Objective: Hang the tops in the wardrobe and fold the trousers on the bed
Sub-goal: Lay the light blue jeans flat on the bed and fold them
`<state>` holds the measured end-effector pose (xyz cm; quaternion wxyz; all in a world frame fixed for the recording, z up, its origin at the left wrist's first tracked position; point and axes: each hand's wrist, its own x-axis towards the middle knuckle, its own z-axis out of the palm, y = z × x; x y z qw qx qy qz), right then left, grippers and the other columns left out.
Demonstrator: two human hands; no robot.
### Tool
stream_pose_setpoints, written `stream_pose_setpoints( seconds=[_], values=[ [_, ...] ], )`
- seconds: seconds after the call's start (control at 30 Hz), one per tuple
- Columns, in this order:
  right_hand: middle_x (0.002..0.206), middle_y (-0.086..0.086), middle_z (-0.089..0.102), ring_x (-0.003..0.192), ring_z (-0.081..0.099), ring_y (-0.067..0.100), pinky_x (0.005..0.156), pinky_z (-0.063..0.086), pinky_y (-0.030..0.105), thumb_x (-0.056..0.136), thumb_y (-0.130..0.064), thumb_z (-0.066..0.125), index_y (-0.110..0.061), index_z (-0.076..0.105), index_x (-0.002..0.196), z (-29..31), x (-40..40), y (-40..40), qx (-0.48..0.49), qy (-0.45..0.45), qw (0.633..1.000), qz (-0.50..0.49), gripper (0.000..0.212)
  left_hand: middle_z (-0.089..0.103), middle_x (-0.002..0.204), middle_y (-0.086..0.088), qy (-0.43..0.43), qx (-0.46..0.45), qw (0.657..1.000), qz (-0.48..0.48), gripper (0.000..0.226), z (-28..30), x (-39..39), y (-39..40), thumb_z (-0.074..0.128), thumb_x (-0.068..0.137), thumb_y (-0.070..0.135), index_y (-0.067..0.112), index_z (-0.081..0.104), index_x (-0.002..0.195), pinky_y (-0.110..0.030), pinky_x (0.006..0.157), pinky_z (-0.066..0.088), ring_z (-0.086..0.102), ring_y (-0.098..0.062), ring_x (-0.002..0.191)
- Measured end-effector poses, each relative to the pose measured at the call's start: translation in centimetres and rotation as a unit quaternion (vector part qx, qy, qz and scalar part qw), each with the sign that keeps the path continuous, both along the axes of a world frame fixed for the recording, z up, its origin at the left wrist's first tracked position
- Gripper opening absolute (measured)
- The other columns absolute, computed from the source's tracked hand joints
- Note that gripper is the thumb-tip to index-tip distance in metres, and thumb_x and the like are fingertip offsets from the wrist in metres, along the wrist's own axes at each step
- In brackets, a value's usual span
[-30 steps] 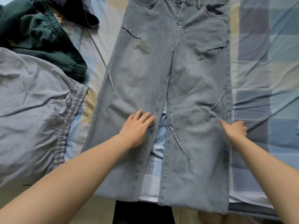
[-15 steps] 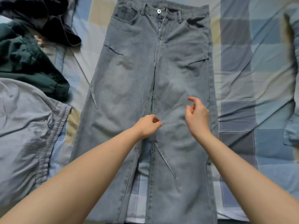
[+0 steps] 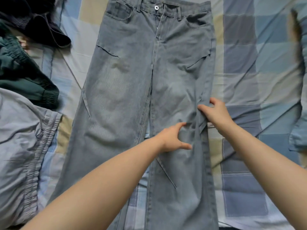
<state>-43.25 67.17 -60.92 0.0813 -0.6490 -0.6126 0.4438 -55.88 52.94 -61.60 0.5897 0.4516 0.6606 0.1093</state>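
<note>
Grey jeans [image 3: 132, 90] spread flat and face up along the middle of the checked bed [image 3: 249, 67], waistband toward the far edge, hems at the near edge. Right hand [image 3: 216, 113] at the outer seam of the right leg, fingers [image 3: 201, 107] and thumb curled, pinching a fold of denim. Left hand [image 3: 172, 138] on the same leg just beside it, thumb and fingers spread in a half-open claw, pressing into the cloth. Grey garment [image 3: 21, 143], green garment [image 3: 20, 70] and dark garment [image 3: 33, 17] piled along the left edge; a blue garment [image 3: 299, 130] at the right edge.
</note>
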Motion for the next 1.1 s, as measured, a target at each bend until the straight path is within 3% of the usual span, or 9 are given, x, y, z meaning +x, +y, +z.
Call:
stream_pose_setpoints(
  seconds=[0.1,0.2,0.27,0.33,0.53,0.7,0.87,0.97,1.1],
  values=[
    [0.056,-0.01,0.063,0.054,0.06,0.006,0.046,0.048,0.024,0.088,-0.026,0.06,-0.018,0.063,0.068,4.2,-4.0,0.0,0.029,0.049,0.993,0.107,0.021,0.055,0.133,0.011,-0.102,0.025,0.983,0.151,0.079,1.9,2.2,1.0,0.083,0.072,0.043,0.03,0.043,0.139,-0.022,0.097,0.039,0.049,-0.012,0.129],
    [0.064,0.024,0.053,0.065,0.055,0.038,0.061,0.051,0.046,0.09,-0.03,0.056,-0.002,0.048,0.061,7.0,-7.7,0.2,0.08,0.015,0.981,0.176,0.041,0.069,0.108,-0.003,-0.011,0.027,0.953,0.301,0.032,3.2,2.0,1.6,0.071,0.078,0.023,0.021,0.062,0.108,-0.032,0.083,0.05,0.061,-0.027,0.108],
    [0.065,0.025,0.056,0.072,0.059,0.039,0.069,0.05,0.042,0.087,-0.029,0.056,-0.001,0.047,0.059,7.6,-9.6,0.9,0.092,-0.015,0.982,0.164,0.041,0.066,0.082,-0.004,0.041,0.028,0.94,0.337,0.009,3.9,0.0,1.2,0.061,0.077,0.012,0.02,0.057,0.08,-0.032,0.069,0.045,0.06,-0.031,0.088],
    [0.067,0.021,0.064,0.076,0.064,0.035,0.075,0.051,0.04,0.086,-0.027,0.057,0.002,0.058,0.065,8.0,-11.4,1.0,0.075,-0.03,0.986,0.143,0.036,0.056,0.066,0.004,0.055,0.049,0.938,0.338,0.014,4.6,-3.4,0.4,0.058,0.075,0.007,0.019,0.051,0.07,-0.03,0.061,0.039,0.053,-0.025,0.073],
    [0.087,0.019,0.069,0.087,0.06,0.037,0.066,0.038,0.035,0.09,-0.03,0.055,-0.003,0.065,0.074,7.3,-23.4,-1.7,0.186,-0.002,0.969,0.164,0.032,0.065,0.07,-0.002,0.1,0.106,0.901,0.408,0.013,5.5,-17.7,-2.8,0.067,0.064,0.02,0.012,0.06,0.072,-0.029,0.065,0.048,0.058,-0.018,0.065],
    [0.111,0.019,0.065,0.105,0.059,0.038,0.083,0.047,0.036,0.093,-0.021,0.049,-0.008,0.068,0.1,1.8,-32.6,-6.6,0.078,-0.079,0.947,0.302,0.023,0.055,0.071,-0.011,-0.014,-0.056,0.865,0.498,0.022,1.0,-25.7,-9.4,0.077,0.078,0.01,0.012,0.056,0.073,-0.024,0.049,0.053,0.055,-0.017,0.06],
    [0.117,0.019,0.063,0.108,0.059,0.035,0.083,0.046,0.031,0.089,-0.014,0.046,-0.003,0.064,0.113,-2.9,-34.8,-10.0,-0.091,-0.159,0.864,0.469,0.031,0.042,0.056,-0.006,-0.045,-0.206,0.892,0.399,0.037,-4.0,-27.0,-13.1,0.07,0.088,0.012,0.018,0.04,0.069,-0.022,0.042,0.045,0.042,-0.015,0.045],
    [0.11,0.016,0.068,0.104,0.062,0.032,0.086,0.05,0.029,0.087,-0.011,0.049,-0.007,0.07,0.106,-3.1,-35.0,-8.7,-0.059,-0.144,0.853,0.499,0.029,0.042,0.048,-0.001,-0.015,-0.191,0.933,0.304,0.035,-4.4,-27.9,-11.9,0.075,0.083,0.019,0.014,0.043,0.069,-0.021,0.043,0.04,0.042,-0.016,0.042],
    [0.114,0.011,0.067,0.107,0.06,0.029,0.09,0.048,0.031,0.088,-0.006,0.045,-0.013,0.07,0.108,-2.0,-36.4,-1.5,0.087,-0.112,0.882,0.449,0.033,0.055,0.063,0.001,0.16,-0.056,0.962,0.215,0.034,-3.8,-31.0,-6.6,0.074,0.081,0.038,0.015,0.051,0.072,-0.03,0.062,0.043,0.057,-0.022,0.067]
  ],
)
